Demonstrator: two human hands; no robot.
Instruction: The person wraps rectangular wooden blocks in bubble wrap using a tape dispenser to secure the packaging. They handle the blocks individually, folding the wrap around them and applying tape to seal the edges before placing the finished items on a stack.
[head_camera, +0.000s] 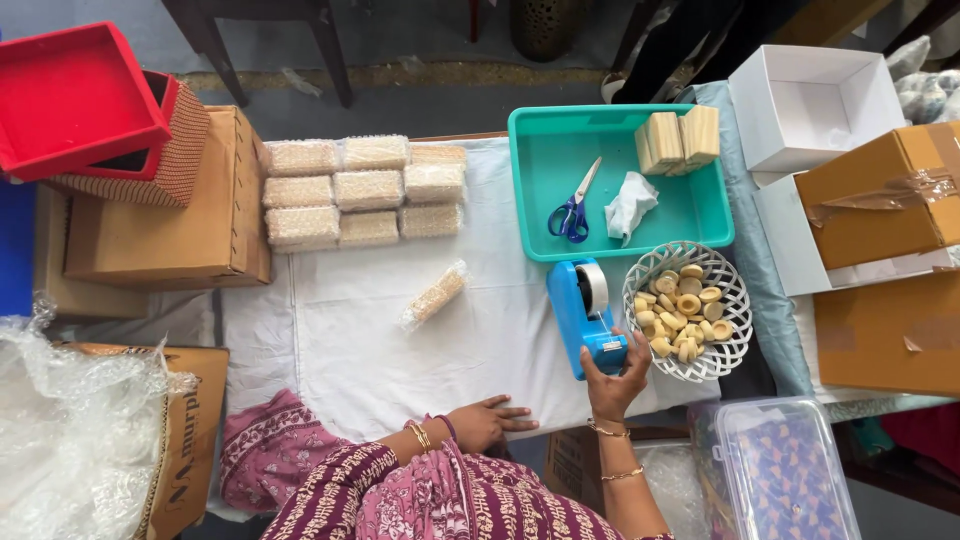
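My right hand reaches up to the near end of a blue tape dispenser and touches it with its fingertips. My left hand lies flat on the white cloth, fingers pointing right, holding nothing. A single bubble-wrapped packet lies alone on the cloth ahead of my left hand. Further back, several similar wrapped packets sit in neat rows. A white wire basket full of small round pale pieces stands just right of the dispenser.
A teal tray holds blue scissors, crumpled white paper and wooden blocks. Cardboard boxes and red trays at left, a white box and brown cartons at right, a clear lidded bin near right, bubble wrap near left.
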